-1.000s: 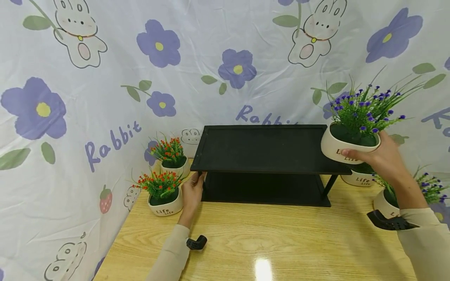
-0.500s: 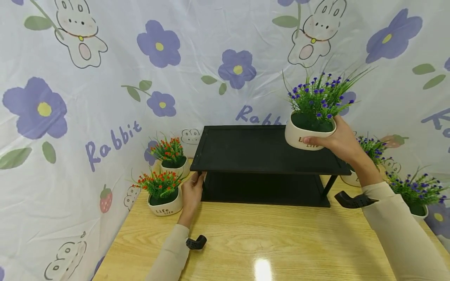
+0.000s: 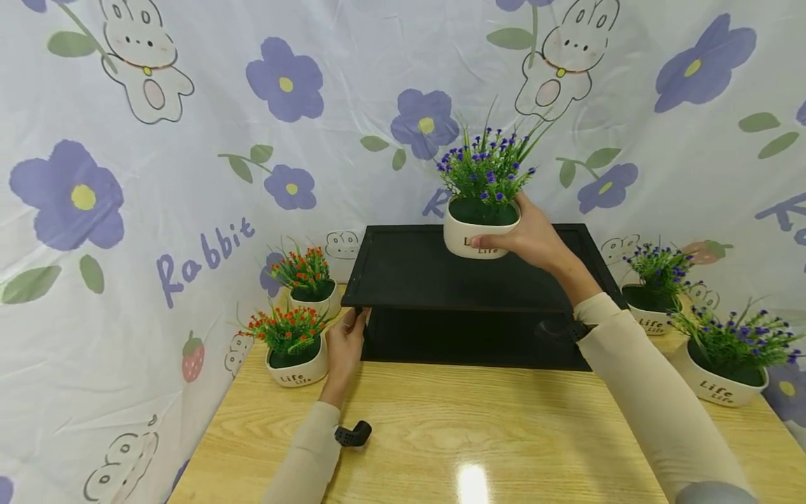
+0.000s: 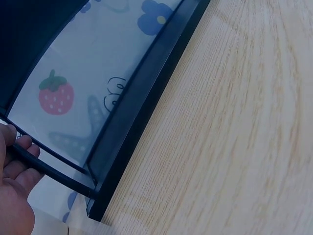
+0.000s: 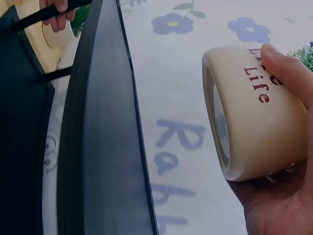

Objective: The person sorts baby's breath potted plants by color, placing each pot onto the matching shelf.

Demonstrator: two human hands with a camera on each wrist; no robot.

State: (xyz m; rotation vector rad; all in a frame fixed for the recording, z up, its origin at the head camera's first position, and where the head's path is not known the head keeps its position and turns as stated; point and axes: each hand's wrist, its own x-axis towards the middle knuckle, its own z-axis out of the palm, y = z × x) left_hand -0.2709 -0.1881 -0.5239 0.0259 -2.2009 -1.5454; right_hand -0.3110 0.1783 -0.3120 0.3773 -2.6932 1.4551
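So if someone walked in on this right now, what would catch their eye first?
Probably the purple flower pot, which the right hand holds in the air above the top of the black shelf in the middle of the wooden table. Next, the left hand gripping the shelf's left leg, beside two red flower pots. Behind it all hangs a curtain printed with rabbits and purple flowers.

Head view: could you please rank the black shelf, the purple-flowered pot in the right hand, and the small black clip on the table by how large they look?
1. black shelf, by far the largest.
2. purple-flowered pot, gripped by the right hand above the shelf.
3. small black clip, clearly the smallest, though nearest the camera.
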